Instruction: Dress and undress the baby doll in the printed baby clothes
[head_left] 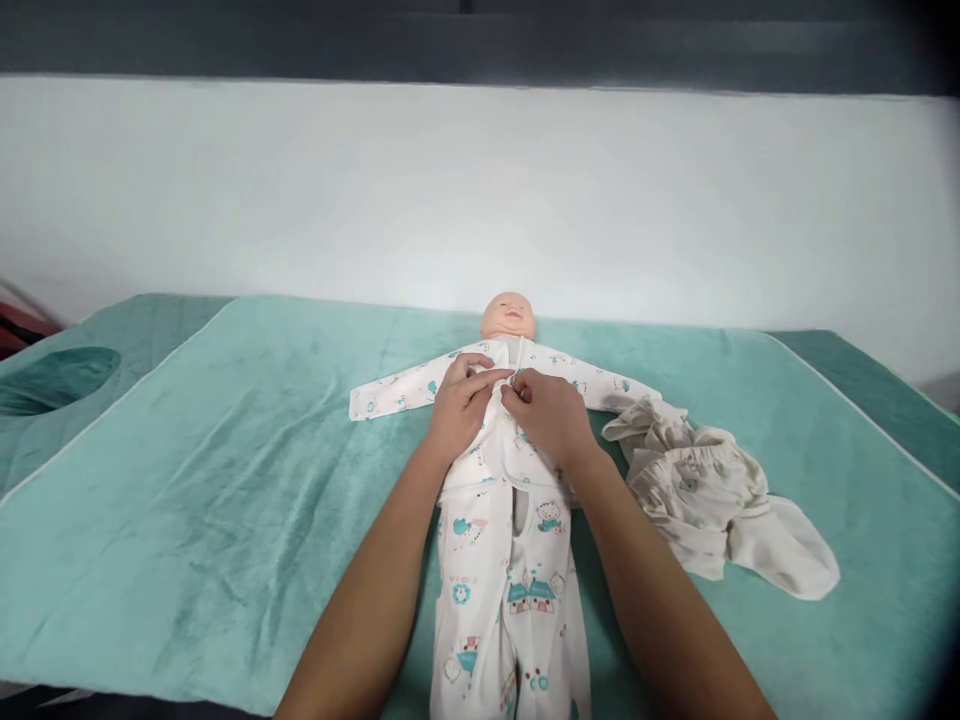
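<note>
A baby doll [508,316] lies on its back, its head away from me, wearing a white printed baby shirt [405,388] with both sleeves spread. At the upper chest my left hand [463,405] pinches the shirt's front edge, its index finger stretched toward the other hand. My right hand [553,415] is closed, with curled fingers gripping the opposite front edge close by. The fingertips nearly meet, and they hide the fastening between them. Below the shirt, matching printed baby pants [472,590] cover the doll's legs, running out of view at the bottom.
Crumpled cream baby clothes [705,490] lie to the right, touching the doll's right-hand sleeve end. A green plush sheet [225,480] covers the bed, with darker green padding at both sides. Behind stands a white wall [480,190]. Something red [22,330] shows at far left.
</note>
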